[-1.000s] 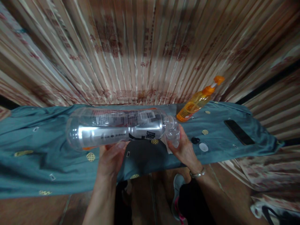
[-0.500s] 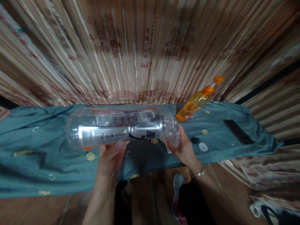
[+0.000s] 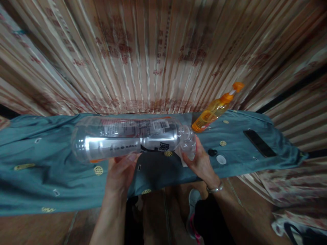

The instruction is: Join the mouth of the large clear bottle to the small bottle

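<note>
A large clear plastic bottle [image 3: 122, 139] with a silver, black and orange printed label lies on its side in the air, its neck end pointing right. My left hand [image 3: 122, 170] supports it from the near side, thumb pressed along the label and the other fingers hidden behind. At the right end, my right hand [image 3: 200, 160] is closed around a clear, see-through part at the bottle's neck; whether that is a separate piece I cannot tell. Something white [image 3: 184, 161] shows just below the neck, partly covered by the right hand.
Beyond my right hand an orange pump bottle [image 3: 212, 114] stands on the teal patterned cloth [image 3: 158, 173]. A small black object [image 3: 212, 152], a white round disc [image 3: 221, 159] and a black phone [image 3: 260, 143] lie to the right. A pleated curtain [image 3: 153, 61] hangs behind.
</note>
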A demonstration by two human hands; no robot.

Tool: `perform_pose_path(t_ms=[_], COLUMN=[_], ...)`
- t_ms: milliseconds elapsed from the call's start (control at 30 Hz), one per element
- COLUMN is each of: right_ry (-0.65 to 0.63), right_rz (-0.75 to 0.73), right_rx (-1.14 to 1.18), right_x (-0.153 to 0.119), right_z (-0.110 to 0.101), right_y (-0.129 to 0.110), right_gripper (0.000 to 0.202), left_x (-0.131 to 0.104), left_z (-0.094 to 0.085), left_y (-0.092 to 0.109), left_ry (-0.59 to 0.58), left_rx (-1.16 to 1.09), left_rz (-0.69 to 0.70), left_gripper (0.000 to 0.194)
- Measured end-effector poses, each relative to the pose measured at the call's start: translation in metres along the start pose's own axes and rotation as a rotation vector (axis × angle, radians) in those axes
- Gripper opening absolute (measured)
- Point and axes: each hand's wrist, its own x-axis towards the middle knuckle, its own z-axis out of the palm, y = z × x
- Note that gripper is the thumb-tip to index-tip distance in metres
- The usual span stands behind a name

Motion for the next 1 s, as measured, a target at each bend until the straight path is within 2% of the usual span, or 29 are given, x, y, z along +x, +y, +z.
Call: perform_pose_path(t_ms=[1000], right_ry=[-0.005], right_rz=[0.000], right_rx=[-0.004], right_x=[0.0005], right_z=[-0.0007], right_y=[-0.0019], right_gripper=[0.086], left_x=[0.0005], left_z=[0.0019], left_y=[0.0009], left_ry=[-0.014], left_rx=[0.006], left_rz=[0.020], left_gripper=[0.059])
